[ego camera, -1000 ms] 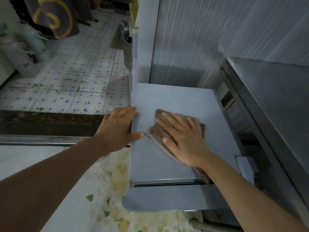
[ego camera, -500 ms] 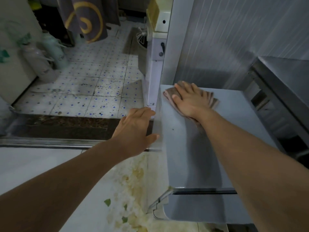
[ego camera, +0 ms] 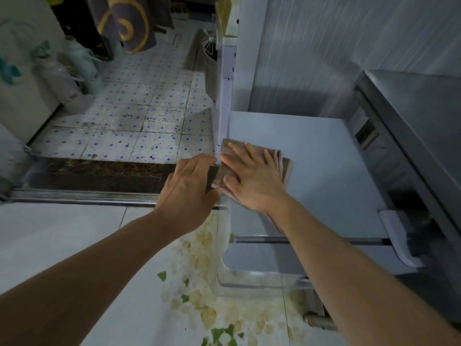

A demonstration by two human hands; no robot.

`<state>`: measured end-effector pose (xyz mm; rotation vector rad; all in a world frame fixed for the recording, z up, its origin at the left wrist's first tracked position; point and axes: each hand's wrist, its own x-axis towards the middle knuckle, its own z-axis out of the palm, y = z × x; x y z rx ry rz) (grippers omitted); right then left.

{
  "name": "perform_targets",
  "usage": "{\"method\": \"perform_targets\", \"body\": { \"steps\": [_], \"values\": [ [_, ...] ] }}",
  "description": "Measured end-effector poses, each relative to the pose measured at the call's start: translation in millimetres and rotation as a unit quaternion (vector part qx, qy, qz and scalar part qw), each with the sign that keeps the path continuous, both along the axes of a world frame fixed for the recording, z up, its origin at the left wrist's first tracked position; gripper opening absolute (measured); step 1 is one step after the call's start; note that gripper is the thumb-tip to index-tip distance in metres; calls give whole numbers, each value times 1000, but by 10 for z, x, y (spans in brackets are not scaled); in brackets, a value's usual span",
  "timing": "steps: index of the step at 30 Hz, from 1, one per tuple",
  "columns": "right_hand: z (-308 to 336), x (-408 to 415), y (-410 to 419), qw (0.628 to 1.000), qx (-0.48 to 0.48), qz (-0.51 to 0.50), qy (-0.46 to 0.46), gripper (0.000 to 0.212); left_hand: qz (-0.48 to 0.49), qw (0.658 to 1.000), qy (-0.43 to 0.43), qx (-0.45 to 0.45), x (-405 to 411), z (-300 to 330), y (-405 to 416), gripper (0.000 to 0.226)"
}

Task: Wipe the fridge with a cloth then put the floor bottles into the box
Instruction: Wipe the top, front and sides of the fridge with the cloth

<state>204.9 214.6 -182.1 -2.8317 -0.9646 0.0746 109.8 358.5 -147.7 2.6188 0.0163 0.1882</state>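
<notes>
Both forearms reach forward from the near edge. Right hand: flat, palm down, fingers spread, pressing on the cloth; it grips nothing. Left hand: open, fingers loosely extended, resting against the left edge of the fridge top, its fingertips just beside my right thumb.

Fridge: pale grey-blue top panel, seen from above, filling the right centre; a dark seam crosses its near end. Steel unit: right of the fridge, just beside it. Ribbed wall panel: behind the fridge, far side.

Floor, far left: white tiles with small blue dots, speckled with dirt. Floor, near: plain pale tiles, with a yellowish and green patch at the fridge's foot. Metal threshold strip: between the two floors.

Cloth: brown, folded, on the fridge top at its left edge, mostly under my right palm, its far and right margins showing.

Bottles: blurred, standing on the far left floor, well apart from both hands.
</notes>
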Motion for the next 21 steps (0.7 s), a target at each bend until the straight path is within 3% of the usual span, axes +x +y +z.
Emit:
{"method": "perform_targets", "body": {
  "steps": [6, 13, 17, 21],
  "values": [
    [9, -692, -623, 999, 6, -32, -11, 56, 30, 999, -8, -5, -442, -80, -456, 56],
    [-37, -1070, -1557, 992, -15, -121, -36, 59, 17, 998, -51, 32, -856, -294, -974, 37],
    [-67, -1247, -1989, 983, 0, -162, -89, 62, 46, 997, -63, -26, -920, -423, -1004, 45],
    [-154, -1332, -1873, 963, 64, -203, -165, 56, 15, 994, -94, -60, -866, -532, -927, 48]
  ]
}}
